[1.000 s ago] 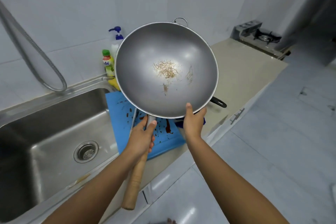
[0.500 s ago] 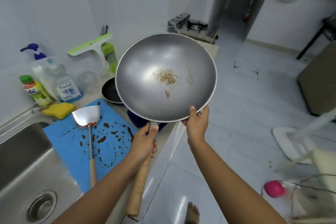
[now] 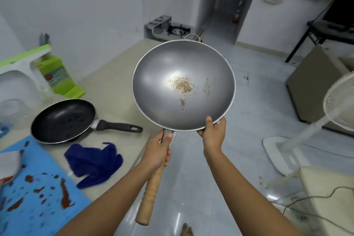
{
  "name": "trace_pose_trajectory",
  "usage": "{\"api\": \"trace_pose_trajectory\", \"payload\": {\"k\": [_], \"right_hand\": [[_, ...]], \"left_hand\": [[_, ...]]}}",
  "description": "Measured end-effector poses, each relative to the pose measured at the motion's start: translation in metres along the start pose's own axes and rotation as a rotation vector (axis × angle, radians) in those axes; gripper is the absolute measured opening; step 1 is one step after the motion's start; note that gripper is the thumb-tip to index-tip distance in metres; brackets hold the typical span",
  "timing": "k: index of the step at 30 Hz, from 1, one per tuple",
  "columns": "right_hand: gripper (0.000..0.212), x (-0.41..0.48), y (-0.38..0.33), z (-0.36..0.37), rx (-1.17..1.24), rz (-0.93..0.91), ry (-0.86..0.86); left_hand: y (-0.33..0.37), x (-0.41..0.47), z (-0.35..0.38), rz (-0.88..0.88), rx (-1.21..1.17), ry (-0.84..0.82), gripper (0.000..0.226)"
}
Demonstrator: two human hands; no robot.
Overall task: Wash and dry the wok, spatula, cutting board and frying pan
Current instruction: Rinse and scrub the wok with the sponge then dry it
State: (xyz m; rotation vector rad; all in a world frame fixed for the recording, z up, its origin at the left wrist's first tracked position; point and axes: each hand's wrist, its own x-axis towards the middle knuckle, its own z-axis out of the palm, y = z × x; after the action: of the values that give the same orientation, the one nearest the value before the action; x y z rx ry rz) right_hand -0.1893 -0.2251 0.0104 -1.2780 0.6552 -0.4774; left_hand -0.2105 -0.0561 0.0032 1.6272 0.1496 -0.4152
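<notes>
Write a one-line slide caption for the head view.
Left hand grips the wooden handle of the wok, right hand holds its rim; brown residue inside, frying pan and blue cloth on the counter.

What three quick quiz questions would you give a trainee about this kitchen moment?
1. True or false: the wok is spotless inside.
2. Which hand grips the wok's wooden handle? A) left B) right C) neither
3. Fill in: the black frying pan rests on the ____.

Key:
1. False. Brownish residue sits near its middle.
2. A. The left hand grips the handle, while the right hand pinches the rim.
3. Counter.
</notes>
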Motion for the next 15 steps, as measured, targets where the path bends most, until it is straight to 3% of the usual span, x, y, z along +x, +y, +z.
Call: {"api": "trace_pose_trajectory", "payload": {"k": [7,15], "right_hand": [[0.042,0.125,-0.027,-0.031,-0.063,0.008,-0.018],[0.040,0.239,-0.033,-0.031,-0.024,0.059,0.018]], "left_hand": [[0.025,0.080,0.099,-0.012,0.015,0.036,0.036],[0.052,0.175,0.157,-0.031,0.041,0.012,0.043]]}}
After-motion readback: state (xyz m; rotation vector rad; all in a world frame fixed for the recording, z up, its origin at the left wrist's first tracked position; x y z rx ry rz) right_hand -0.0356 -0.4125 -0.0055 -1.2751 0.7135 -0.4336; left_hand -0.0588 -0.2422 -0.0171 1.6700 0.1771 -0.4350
